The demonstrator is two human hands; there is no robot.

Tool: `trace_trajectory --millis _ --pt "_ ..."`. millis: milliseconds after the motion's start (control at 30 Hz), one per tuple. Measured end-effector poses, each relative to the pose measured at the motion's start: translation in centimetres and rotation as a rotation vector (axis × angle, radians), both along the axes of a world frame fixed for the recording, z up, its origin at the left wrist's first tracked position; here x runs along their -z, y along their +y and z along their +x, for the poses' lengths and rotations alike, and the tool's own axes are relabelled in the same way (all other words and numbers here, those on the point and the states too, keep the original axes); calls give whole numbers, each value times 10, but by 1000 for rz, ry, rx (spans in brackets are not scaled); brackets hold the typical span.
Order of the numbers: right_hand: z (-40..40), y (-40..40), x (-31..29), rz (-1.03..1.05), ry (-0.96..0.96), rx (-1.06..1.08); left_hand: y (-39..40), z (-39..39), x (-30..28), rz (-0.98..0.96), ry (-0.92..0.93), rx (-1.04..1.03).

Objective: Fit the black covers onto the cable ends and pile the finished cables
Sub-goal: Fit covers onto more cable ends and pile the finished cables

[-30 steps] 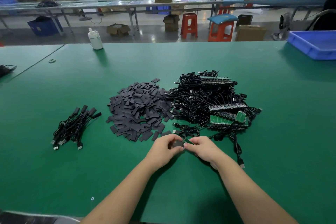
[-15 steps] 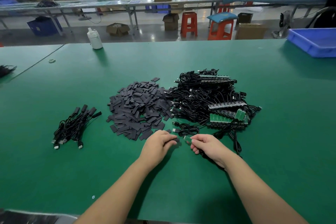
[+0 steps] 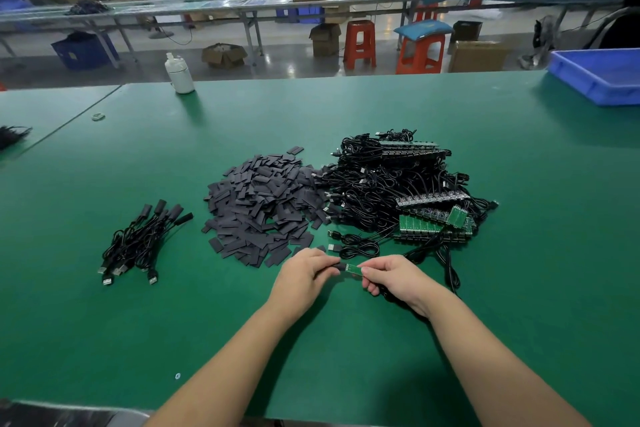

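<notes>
Black covers (image 3: 263,204) lie in a loose heap on the green table (image 3: 519,288), just left of the table's centre. The table is the largest item and fills most of the view. At 2 o'clock from the cover heap sits the heap of unfinished cables (image 3: 391,187), a black tangle touching the covers along its left edge, with green circuit-board strips (image 3: 431,224) on its near right side. At 8 o'clock from the cover heap, well apart, lies the pile of finished cables (image 3: 142,241), each with a black cover at its far end and a USB plug at its near end.

A blue bin (image 3: 599,74) stands at the table's far right edge, at 2 o'clock from the cable heap. A white bottle (image 3: 179,74) stands upright at the far edge, at 11 o'clock from the cover heap.

The left hand (image 3: 304,276), at 6 o'clock from the cover heap, pinches one black cover (image 3: 341,266) between curled fingers and thumb. The right hand (image 3: 393,276), just beside it at 3 o'clock, pinches a small green cable end (image 3: 354,268) between thumb and forefinger; its black lead runs back under the wrist. The cover's open end meets the tip of the green board between the two hands.
</notes>
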State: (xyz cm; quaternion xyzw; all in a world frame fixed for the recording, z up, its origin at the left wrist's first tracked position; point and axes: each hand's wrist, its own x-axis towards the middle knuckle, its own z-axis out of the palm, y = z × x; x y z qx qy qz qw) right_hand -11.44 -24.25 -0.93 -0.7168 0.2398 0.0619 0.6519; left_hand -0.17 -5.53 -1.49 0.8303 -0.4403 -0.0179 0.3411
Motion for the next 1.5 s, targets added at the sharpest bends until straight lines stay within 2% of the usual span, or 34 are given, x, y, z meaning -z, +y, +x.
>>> trace_trajectory --millis 433,667,967,1500 --pt "3 0 -1 -40 39 -27 1 7 -7 33 -70 122" --pt "2 -1 0 17 17 18 1 5 -9 71 -106 169" --pt "4 -2 2 -3 26 13 -4 1 -11 90 -34 99" --pt "6 1 4 -116 49 -45 -9 -1 -8 211 -36 0"
